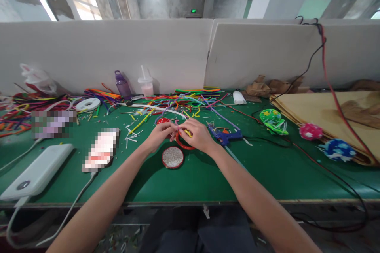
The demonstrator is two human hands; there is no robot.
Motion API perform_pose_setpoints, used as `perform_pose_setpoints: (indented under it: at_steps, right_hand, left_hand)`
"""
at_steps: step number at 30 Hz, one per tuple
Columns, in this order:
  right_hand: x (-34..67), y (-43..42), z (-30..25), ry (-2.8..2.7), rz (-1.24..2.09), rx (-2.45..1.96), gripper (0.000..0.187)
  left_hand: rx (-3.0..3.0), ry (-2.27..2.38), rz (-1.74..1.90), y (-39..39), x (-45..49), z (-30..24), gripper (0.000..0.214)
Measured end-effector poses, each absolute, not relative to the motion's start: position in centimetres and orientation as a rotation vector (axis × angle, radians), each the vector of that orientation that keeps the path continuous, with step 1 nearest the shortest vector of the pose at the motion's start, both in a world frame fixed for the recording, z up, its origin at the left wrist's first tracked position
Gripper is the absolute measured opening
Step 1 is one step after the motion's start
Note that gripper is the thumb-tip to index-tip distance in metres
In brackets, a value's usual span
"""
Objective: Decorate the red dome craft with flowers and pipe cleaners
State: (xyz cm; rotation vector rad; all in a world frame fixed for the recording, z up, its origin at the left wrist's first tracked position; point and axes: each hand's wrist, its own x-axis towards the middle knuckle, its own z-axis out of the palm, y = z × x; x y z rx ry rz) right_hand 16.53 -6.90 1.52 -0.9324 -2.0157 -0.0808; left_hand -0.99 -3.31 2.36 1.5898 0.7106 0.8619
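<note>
My left hand [162,135] and my right hand [196,133] meet fingertip to fingertip over the table, both closed in a pinch. A thin pink pipe cleaner [177,122] shows between the fingertips. Under the right fingers a short yellow piece [187,132] peeks out; whether it is gripped I cannot tell. An orange-red ring [186,147] shows just below the right hand, partly covered by it. Nearer me lies a round, pale, grainy disc [172,157] with a red rim. Behind the left hand is a small red round piece [162,120].
A blue glue gun [225,135] lies right of my hands, its cord trailing right. Loose pipe cleaners [190,101] cover the back. Left are a power bank [38,170] and a phone [101,149]. A bottle [122,85] and drink cup [146,86] stand behind. Decorated pieces [338,150] lie right.
</note>
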Motion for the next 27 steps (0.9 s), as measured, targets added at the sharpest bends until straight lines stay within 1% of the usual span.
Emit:
perform_pose_setpoints:
  at_steps: [6,10,17,23,27]
  right_hand:
    - [16.39,-6.94,1.34,-1.969,-0.171,-0.98,0.018]
    - [16.31,-7.1,1.45,-1.938,-0.212,-0.995,0.019]
    - [16.52,-6.94,1.55,-1.891,-0.085,-0.998,0.017]
    - [16.17,-6.84,1.36,-1.868,0.028,-1.015,0.015]
    - [15.84,-6.82,1.26,-1.82,0.129,-1.024,0.013]
  left_hand:
    - [1.648,0.722,0.917,-3.66,-0.75,2.47,0.025]
    - [1.726,0.774,1.0,-3.9,-0.55,2.51,0.025]
    - [1.959,0.872,1.153,-4.0,-0.59,2.19,0.024]
    - [2.265,0.901,1.259,-3.91,-0.76,1.76,0.015]
    - [2.409,0.872,1.414,-3.89,-0.84,1.63,0.008]
